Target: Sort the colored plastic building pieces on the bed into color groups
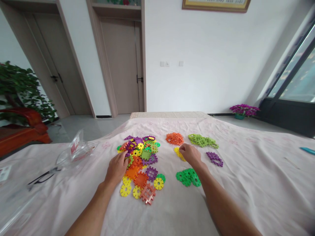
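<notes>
A mixed pile of plastic interlocking pieces (141,154) lies in front of me, with notched squares and round discs in purple, orange, yellow and green. My left hand (117,166) rests at the pile's left edge, fingers reaching out onto the pieces. To the right, my right hand (191,154) is closed, fingertips down at a small group of yellow discs (179,153) that it partly covers. What its fingers hold is hidden. Around it lie orange pieces (174,138), light green squares (203,141), purple squares (214,159) and green discs (187,177), each colour in its own heap.
A pale cloth (172,216) with wrinkles covers the table. Clear plastic packaging (77,150) and dark-framed glasses (44,177) lie at the left. A blue object (307,150) sits at the far right edge, and a thin stick (291,163) lies near it.
</notes>
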Motion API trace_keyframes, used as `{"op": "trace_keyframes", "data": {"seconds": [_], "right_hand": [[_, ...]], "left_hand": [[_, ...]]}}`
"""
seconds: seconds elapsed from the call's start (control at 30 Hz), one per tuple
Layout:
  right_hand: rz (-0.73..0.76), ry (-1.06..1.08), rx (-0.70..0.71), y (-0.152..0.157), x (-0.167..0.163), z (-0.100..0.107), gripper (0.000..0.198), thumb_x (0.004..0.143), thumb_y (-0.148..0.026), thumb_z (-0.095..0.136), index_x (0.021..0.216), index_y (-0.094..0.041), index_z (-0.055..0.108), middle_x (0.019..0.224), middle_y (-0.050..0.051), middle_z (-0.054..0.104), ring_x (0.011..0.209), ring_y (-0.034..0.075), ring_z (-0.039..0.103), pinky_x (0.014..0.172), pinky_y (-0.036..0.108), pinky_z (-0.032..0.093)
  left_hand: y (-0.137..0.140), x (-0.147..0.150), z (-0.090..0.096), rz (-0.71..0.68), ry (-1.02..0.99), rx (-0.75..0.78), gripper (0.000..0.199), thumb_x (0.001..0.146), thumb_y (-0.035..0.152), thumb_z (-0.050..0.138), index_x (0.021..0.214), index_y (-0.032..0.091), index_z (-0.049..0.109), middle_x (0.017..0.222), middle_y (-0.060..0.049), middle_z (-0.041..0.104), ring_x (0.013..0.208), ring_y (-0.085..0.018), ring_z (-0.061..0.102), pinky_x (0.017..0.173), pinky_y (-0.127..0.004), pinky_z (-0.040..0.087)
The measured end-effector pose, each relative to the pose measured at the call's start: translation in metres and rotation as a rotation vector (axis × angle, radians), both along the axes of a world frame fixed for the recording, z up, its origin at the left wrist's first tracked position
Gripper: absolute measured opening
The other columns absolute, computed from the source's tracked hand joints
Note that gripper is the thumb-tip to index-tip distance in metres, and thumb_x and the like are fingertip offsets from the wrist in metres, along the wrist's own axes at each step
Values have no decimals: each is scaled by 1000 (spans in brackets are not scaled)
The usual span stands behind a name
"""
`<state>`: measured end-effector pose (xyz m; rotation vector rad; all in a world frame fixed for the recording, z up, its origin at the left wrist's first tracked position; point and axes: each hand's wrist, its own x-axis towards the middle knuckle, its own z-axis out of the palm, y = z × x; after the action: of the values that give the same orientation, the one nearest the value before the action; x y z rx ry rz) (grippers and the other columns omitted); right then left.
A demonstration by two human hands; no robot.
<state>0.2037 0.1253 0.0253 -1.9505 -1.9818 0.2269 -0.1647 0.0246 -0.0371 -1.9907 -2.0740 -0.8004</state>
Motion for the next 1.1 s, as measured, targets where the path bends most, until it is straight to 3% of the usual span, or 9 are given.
{"op": "trace_keyframes", "data": {"seconds": [0.27, 0.47, 0.63, 0.73, 0.8, 0.93, 1.1], "right_hand": [[52, -52, 113, -2, -6, -4, 18, 80, -21, 53, 84, -25, 70, 97, 5, 68, 91, 21, 60, 63, 27, 32], [414, 46, 126, -28, -50, -4, 18, 84, -21, 55, 93, -23, 71, 96, 4, 68, 90, 18, 61, 73, 26, 40], [718, 47, 162, -47, -76, -13, 29, 87, -24, 58, 115, -27, 68, 120, 5, 64, 109, 20, 56, 91, 29, 41], [761, 5, 166, -47, -80, -19, 32, 88, -33, 62, 119, -27, 66, 128, 6, 61, 114, 22, 54, 96, 32, 40], [783, -5, 172, -45, -78, -20, 24, 90, -36, 60, 110, -27, 70, 124, 5, 63, 112, 21, 55, 96, 32, 40], [815, -17, 171, -42, -76, -16, 19, 94, -34, 55, 95, -23, 71, 111, 6, 67, 105, 19, 58, 94, 30, 40], [768, -24, 115, -44, -75, -12, 15, 95, -27, 52, 97, -20, 65, 103, 7, 67, 100, 18, 59, 88, 28, 41]], "left_hand": [[0, 1, 2, -3, 7, -8, 39, 93, 22, 43, 130, 12, 53, 129, -15, 62, 119, -23, 57, 103, -41, 43], [-1, 1, 2, -9, 6, 3, 39, 93, 23, 44, 130, 13, 53, 127, -14, 63, 118, -22, 58, 103, -39, 44], [-2, 2, 3, -9, -10, 26, 38, 92, 21, 46, 128, 13, 55, 126, -14, 63, 117, -22, 59, 102, -38, 44], [-2, 2, 3, -7, -22, 21, 38, 92, 22, 47, 128, 14, 55, 127, -14, 63, 118, -23, 59, 102, -40, 44], [-2, 2, 4, -8, -20, 15, 39, 92, 22, 47, 129, 13, 55, 128, -15, 63, 118, -23, 58, 102, -40, 44], [-3, 3, 5, -3, -13, -4, 39, 93, 22, 45, 130, 12, 54, 129, -15, 62, 119, -23, 58, 103, -40, 43], [-3, 4, 6, -8, -27, -2, 38, 92, 20, 45, 129, 14, 54, 127, -14, 63, 118, -23, 58, 103, -41, 44]]}}
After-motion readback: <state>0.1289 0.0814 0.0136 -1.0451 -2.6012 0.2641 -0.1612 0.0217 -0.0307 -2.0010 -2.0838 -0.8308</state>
